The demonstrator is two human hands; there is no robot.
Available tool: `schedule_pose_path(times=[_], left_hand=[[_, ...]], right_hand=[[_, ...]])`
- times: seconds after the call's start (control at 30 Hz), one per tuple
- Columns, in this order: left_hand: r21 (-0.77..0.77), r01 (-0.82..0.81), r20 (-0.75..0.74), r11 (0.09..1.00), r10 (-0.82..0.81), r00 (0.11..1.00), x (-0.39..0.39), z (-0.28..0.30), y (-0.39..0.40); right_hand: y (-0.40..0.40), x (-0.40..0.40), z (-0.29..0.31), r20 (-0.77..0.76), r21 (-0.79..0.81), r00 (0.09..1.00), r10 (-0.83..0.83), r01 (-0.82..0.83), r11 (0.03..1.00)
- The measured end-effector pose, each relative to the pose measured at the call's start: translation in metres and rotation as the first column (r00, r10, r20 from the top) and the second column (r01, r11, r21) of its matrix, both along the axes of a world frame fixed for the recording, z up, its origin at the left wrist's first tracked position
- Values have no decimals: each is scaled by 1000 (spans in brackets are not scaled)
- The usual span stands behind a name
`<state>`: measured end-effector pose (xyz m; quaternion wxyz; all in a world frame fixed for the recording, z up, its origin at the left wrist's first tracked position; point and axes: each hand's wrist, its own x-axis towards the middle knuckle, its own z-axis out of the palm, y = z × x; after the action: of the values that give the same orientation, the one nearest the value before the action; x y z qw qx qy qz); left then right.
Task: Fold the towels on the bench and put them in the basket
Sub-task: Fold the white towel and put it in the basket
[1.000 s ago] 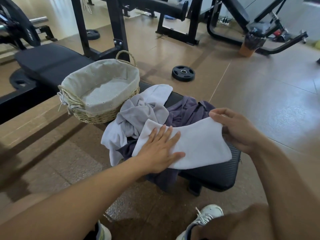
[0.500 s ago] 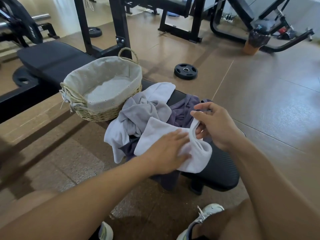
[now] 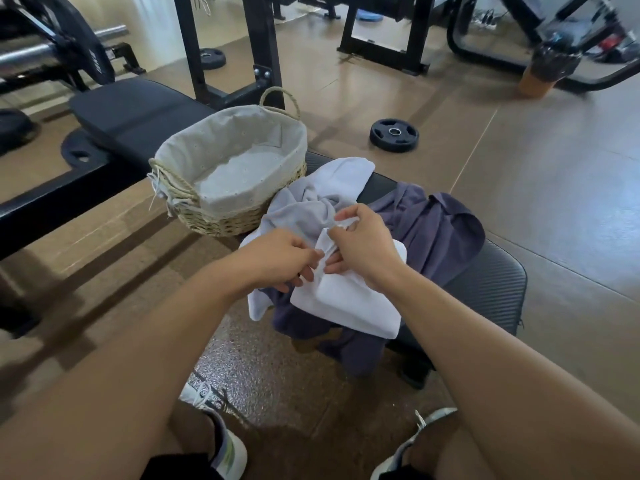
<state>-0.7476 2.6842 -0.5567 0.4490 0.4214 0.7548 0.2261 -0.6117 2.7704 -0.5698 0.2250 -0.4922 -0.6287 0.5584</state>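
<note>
A white towel [image 3: 349, 303], folded over once, lies on a pile of towels at the near end of the black bench [image 3: 491, 282]. My right hand [image 3: 363, 244] pinches its folded-over edge at the left side. My left hand [image 3: 284, 258] grips the same edge just beside it. Under the white towel lie a dark purple towel [image 3: 436, 223] and a light grey towel [image 3: 311, 206]. A wicker basket [image 3: 228, 174] with a pale cloth liner stands on the bench just left of the pile, with nothing inside.
A small black weight plate [image 3: 394, 135] lies on the brown floor beyond the bench. Black rack frames [image 3: 259, 46] and a barbell with plates [image 3: 62, 46] stand behind. A brown bin [image 3: 540, 77] sits far right. My two shoes [image 3: 221, 434] are below.
My right hand has carried the towel's right end over to the left, folding it in half. My left hand went from pressing flat on the towel to gripping its edge.
</note>
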Motion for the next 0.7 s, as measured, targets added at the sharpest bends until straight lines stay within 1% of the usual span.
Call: schedule_pose_path(times=[0.07,0.2,0.27,0.37,0.4,0.43,0.47,0.5,0.53,0.6,0.7], left_hand=[[-14,16,-45,1000,-17,999,1,-7,-1],[-81,153,-215,985,-168,962,4,-21,-5],[-106,174,-290,979,-198,937,4,-25,-5],[-128,169,-335,977,-203,920,2,-29,-4],[-135,163,-342,977,-200,918,1,-30,-4],[-139,160,-343,977,-199,918,1,-30,-4],[-137,160,-341,978,-198,919,0,-31,-4],[-130,162,-337,978,-198,921,0,-33,-3],[-125,163,-331,979,-196,923,-1,-36,-2],[-120,173,-316,978,-203,927,-1,-39,-2],[-97,157,-297,983,-179,938,2,-38,-3]], right_hand=[[-1,-6,-4,13,-2,1000,-1,1,1000],[-2,-10,-9,2,1,1000,-15,15,1000],[-3,-10,-10,10,-2,1000,11,-11,1000],[3,-5,-2,18,32,999,29,-29,999],[8,-2,0,50,93,998,33,-38,995],[14,4,3,119,194,992,38,-61,979],[22,11,5,218,302,975,35,-101,948],[29,19,6,322,378,946,20,-148,914],[37,27,6,412,399,911,16,-197,896],[47,42,5,529,340,845,81,-299,892],[51,55,-2,614,232,752,241,-463,855]])
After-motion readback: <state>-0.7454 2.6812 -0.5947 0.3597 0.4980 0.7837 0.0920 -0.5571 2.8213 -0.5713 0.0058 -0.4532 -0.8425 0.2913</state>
